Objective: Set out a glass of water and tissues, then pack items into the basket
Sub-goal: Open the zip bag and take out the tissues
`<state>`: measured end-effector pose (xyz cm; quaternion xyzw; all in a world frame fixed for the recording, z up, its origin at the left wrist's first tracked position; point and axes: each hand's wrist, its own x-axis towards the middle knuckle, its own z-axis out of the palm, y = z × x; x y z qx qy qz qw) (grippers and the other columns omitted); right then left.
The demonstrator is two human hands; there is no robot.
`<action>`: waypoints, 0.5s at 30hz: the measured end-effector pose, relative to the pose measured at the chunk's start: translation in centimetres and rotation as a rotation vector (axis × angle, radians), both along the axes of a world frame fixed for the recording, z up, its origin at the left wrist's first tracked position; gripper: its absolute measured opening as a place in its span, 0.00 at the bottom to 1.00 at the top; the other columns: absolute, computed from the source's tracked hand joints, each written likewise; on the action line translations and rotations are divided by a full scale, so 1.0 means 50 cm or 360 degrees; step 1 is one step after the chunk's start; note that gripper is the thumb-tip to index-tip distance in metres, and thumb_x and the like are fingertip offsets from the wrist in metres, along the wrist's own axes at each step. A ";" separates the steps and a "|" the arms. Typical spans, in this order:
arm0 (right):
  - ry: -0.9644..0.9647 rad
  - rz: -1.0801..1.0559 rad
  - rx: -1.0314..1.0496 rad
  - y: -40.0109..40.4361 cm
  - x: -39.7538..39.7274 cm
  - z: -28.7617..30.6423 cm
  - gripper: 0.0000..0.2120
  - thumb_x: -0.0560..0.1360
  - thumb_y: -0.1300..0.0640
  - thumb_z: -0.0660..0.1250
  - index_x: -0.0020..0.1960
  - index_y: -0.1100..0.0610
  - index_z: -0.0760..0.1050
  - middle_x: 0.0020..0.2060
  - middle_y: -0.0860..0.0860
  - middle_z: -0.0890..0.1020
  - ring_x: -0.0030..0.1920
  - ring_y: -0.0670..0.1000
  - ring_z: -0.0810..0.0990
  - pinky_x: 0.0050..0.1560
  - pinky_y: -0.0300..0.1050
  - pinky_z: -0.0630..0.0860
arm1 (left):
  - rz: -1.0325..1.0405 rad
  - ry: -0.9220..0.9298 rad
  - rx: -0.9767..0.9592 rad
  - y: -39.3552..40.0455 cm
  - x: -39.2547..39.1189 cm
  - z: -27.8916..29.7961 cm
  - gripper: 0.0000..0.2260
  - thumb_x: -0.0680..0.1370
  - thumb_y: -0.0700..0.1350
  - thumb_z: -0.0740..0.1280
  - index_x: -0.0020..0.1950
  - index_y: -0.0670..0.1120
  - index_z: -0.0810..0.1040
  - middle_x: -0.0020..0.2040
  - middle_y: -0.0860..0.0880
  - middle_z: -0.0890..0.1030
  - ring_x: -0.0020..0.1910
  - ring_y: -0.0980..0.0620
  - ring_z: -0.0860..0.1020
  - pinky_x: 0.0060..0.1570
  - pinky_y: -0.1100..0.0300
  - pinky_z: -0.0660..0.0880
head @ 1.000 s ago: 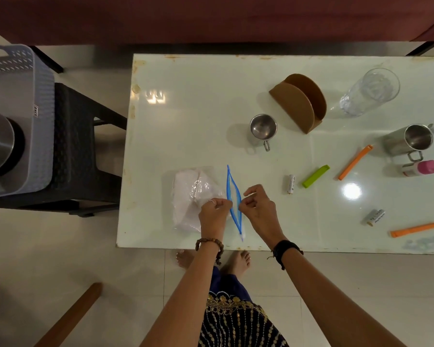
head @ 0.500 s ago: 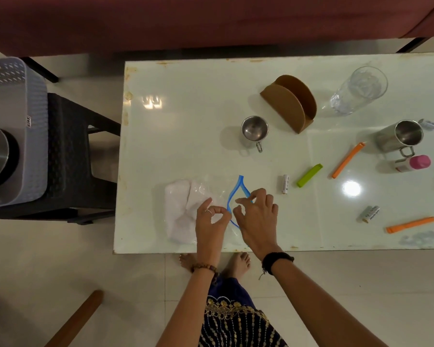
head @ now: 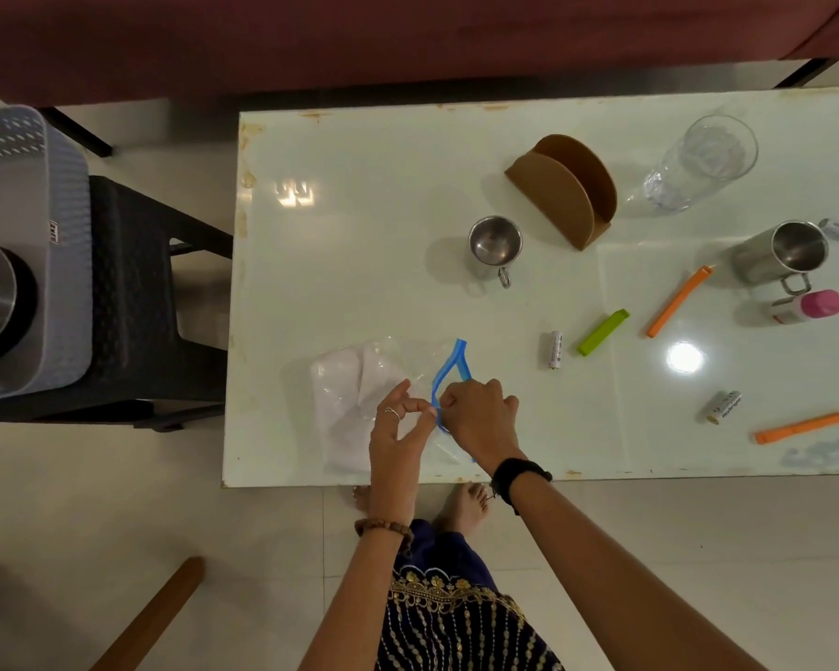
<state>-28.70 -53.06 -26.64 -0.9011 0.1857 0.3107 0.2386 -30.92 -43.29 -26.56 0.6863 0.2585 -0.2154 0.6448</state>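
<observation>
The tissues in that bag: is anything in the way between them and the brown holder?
Only the bag itself. The tissues are inside the clear zip bag, whose blue seal both hands, left and right, pinch part open. Across the table to the holder, the small steel cup stands close beside the path.

basket (head: 30,225) left of table (head: 359,186) | bag (head: 359,394) near edge

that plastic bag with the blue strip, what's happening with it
A person stands at the table with both hands on a clear zip bag of white tissues. The left hand and right hand each pinch the blue zip strip, which gapes open at the far end. The brown tissue holder is empty, and the glass stands beyond it.
</observation>
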 end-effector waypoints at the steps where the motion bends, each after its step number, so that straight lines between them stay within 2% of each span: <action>1: -0.0017 -0.0091 0.0108 -0.003 0.000 0.000 0.05 0.75 0.62 0.58 0.41 0.57 0.70 0.40 0.54 0.75 0.46 0.56 0.71 0.47 0.47 0.61 | -0.0014 -0.0058 0.0098 0.003 0.000 -0.003 0.07 0.75 0.38 0.66 0.44 0.50 0.78 0.62 0.57 0.74 0.62 0.63 0.71 0.60 0.71 0.66; 2: -0.0049 -0.0236 0.0253 -0.008 0.000 -0.001 0.03 0.75 0.62 0.60 0.41 0.57 0.69 0.39 0.54 0.76 0.43 0.55 0.72 0.46 0.46 0.63 | -0.0028 -0.0115 0.0198 0.006 -0.001 -0.007 0.06 0.75 0.39 0.66 0.48 0.49 0.78 0.62 0.58 0.74 0.62 0.64 0.70 0.60 0.73 0.65; 5: -0.0252 -0.0738 0.0650 -0.027 -0.008 0.008 0.12 0.72 0.61 0.65 0.35 0.56 0.62 0.29 0.49 0.67 0.30 0.49 0.65 0.35 0.40 0.63 | -0.0096 -0.0170 0.0361 0.019 0.001 -0.022 0.12 0.76 0.40 0.65 0.59 0.50 0.74 0.65 0.55 0.72 0.68 0.57 0.67 0.67 0.60 0.64; 7: -0.0438 -0.0948 0.0760 -0.043 -0.015 0.023 0.14 0.72 0.62 0.65 0.34 0.56 0.61 0.28 0.49 0.65 0.28 0.47 0.61 0.29 0.36 0.60 | -0.0227 -0.0110 0.0413 0.030 0.005 -0.029 0.16 0.76 0.40 0.65 0.64 0.50 0.72 0.70 0.50 0.68 0.70 0.56 0.64 0.71 0.54 0.60; 10: -0.0683 -0.1161 0.0853 -0.074 -0.018 0.054 0.12 0.73 0.64 0.65 0.36 0.56 0.64 0.28 0.49 0.67 0.28 0.44 0.63 0.26 0.31 0.60 | -0.0400 -0.0015 0.0473 0.045 0.012 -0.044 0.19 0.77 0.40 0.64 0.67 0.48 0.69 0.73 0.48 0.64 0.73 0.52 0.61 0.74 0.45 0.55; 12: -0.0752 -0.1284 0.0935 -0.093 -0.018 0.078 0.12 0.74 0.64 0.63 0.36 0.53 0.65 0.26 0.43 0.69 0.29 0.42 0.65 0.29 0.31 0.62 | -0.0386 0.0026 0.0472 0.051 0.018 -0.045 0.19 0.77 0.39 0.64 0.68 0.48 0.68 0.73 0.48 0.65 0.73 0.51 0.62 0.74 0.51 0.55; 14: -0.0739 -0.1342 0.1045 -0.106 -0.019 0.104 0.10 0.75 0.64 0.61 0.38 0.51 0.67 0.30 0.43 0.72 0.35 0.45 0.69 0.35 0.39 0.64 | -0.0268 0.0035 0.0473 0.051 0.025 -0.032 0.18 0.77 0.39 0.63 0.67 0.47 0.69 0.70 0.47 0.68 0.70 0.50 0.65 0.67 0.60 0.61; 15: -0.0723 -0.1336 0.1102 -0.110 -0.019 0.117 0.10 0.75 0.64 0.61 0.39 0.52 0.68 0.32 0.45 0.73 0.36 0.47 0.70 0.36 0.40 0.65 | -0.0217 0.0037 0.0474 0.046 0.029 -0.021 0.18 0.77 0.40 0.63 0.67 0.47 0.70 0.69 0.48 0.69 0.68 0.51 0.67 0.64 0.62 0.62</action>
